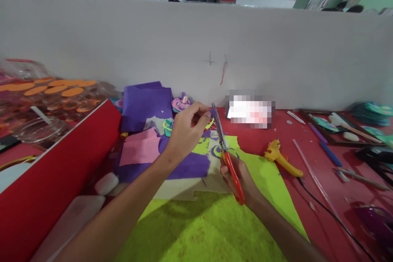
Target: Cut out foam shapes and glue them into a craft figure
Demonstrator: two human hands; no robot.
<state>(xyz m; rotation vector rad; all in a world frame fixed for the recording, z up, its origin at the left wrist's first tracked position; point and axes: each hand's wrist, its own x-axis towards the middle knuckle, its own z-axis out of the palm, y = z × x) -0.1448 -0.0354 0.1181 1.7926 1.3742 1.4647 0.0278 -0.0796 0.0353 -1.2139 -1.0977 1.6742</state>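
My left hand pinches a small purple felt piece between thumb and fingertips. Orange-handled scissors are gripped in my right hand, their blades pointing up and away beside the felt piece. Whether the blades touch it I cannot tell. Beneath my hands lie purple felt sheets, a pink felt piece and small cut scraps in yellow-green and purple. A large yellow-green felt sheet covers the table in front of me.
A yellow glue gun with a black cord lies at right, near a clear glue stick and a blue pen. A red board stands at left by a glass bowl. Behind rises a grey partition.
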